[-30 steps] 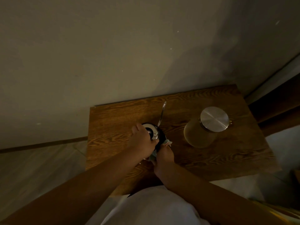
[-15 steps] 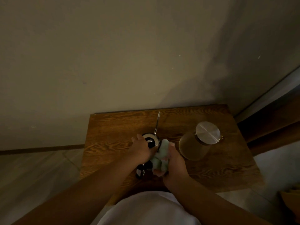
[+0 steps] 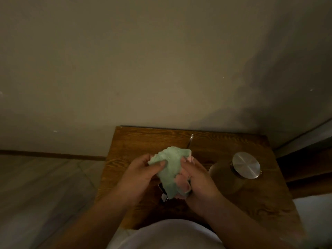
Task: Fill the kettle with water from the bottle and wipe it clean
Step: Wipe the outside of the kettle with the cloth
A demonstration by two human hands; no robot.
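Note:
A green and pink cloth (image 3: pixel 170 169) is held up between both hands over the wooden table (image 3: pixel 136 141). My left hand (image 3: pixel 138 177) pinches its left edge with thumb and fingers. My right hand (image 3: pixel 197 182) grips its right, pink side. The kettle is almost wholly hidden under the cloth and hands; only its thin metal spout (image 3: pixel 190 141) shows beyond the cloth and a dark bit of its handle (image 3: pixel 163 194) below it. A clear glass bottle with a round metal lid (image 3: pixel 246 165) stands to the right of my hands.
The small table stands against a plain wall (image 3: pixel 161 69). A tiled floor (image 3: pixel 45 186) lies to the left, and dark furniture (image 3: pixel 309 169) borders the table on the right. My white garment (image 3: pixel 167 234) fills the bottom of the view.
My left hand has left the kettle's lid and taken hold of the cloth. Both hands lifted the cloth above the kettle and spread it. The view tilted, so the table sits lower.

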